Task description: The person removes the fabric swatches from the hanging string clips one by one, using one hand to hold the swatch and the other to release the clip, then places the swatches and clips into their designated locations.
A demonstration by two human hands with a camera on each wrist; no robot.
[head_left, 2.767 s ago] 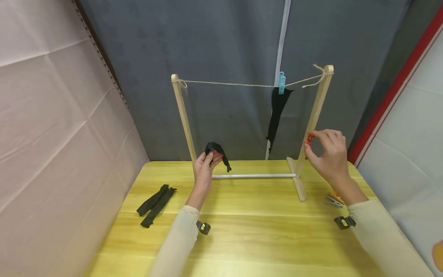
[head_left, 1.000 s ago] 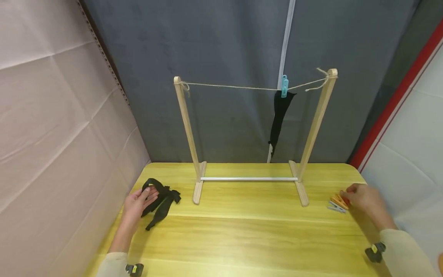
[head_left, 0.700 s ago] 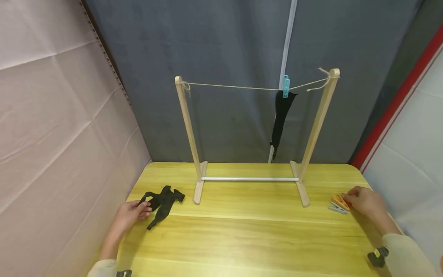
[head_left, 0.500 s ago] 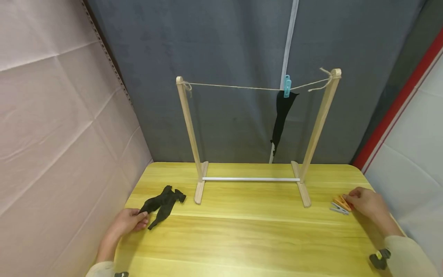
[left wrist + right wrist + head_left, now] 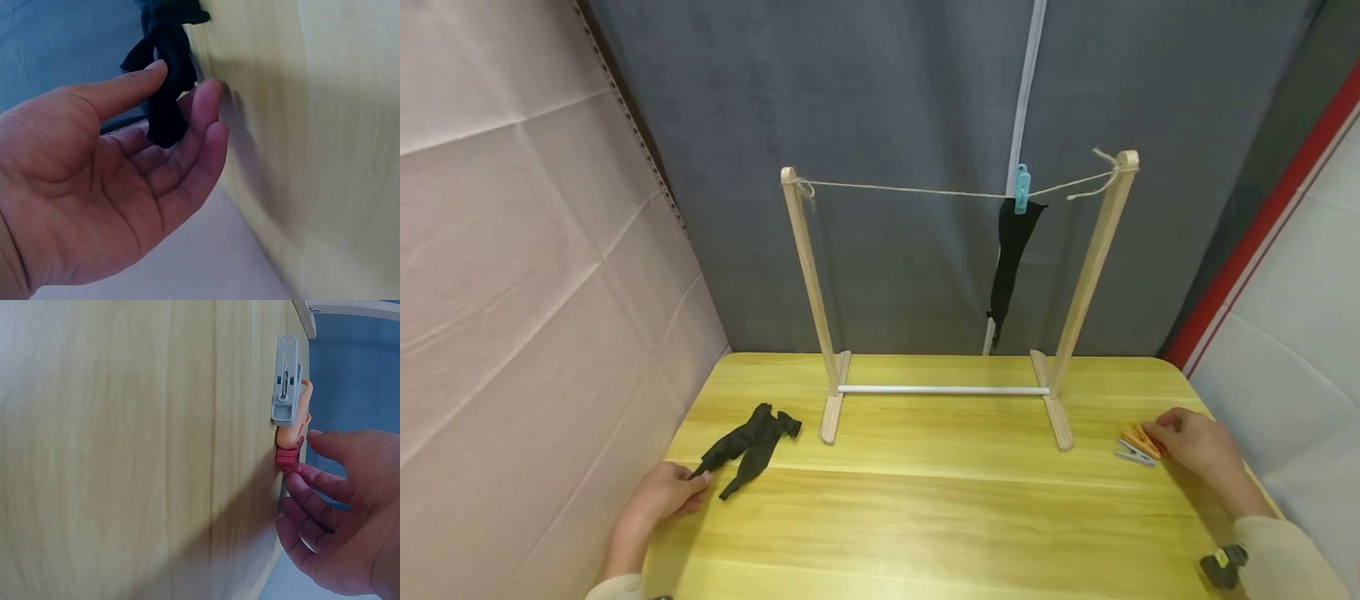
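Note:
My left hand (image 5: pixel 664 492) is low at the table's left side, pinching the end of a black cloth strip (image 5: pixel 167 119) between thumb and fingers. In the head view this strip (image 5: pixel 730 444) lies mostly on the table, beside and partly over a second black strip (image 5: pixel 758 454). At the right edge my right hand (image 5: pixel 1198 442) is beside a small group of clothespins. Its fingertips touch a red clothespin (image 5: pixel 287 456), with the thumb apart from it. An orange clothespin (image 5: pixel 291 432) and a grey clothespin (image 5: pixel 286 381) lie against the red one.
Behind the hands stands a wooden frame (image 5: pixel 1097 258) with a string (image 5: pixel 895 189) between its posts and a white bar (image 5: pixel 940 389) low down. A blue clothespin (image 5: pixel 1022 190) holds another black strip (image 5: pixel 1011 267) on the string. A pale cloth wall (image 5: pixel 550 292) borders the left.
Both hands have come down and outward from in front of the frame. The left laid its black strip by the other; the right brought the red clothespin down beside the orange and grey ones.

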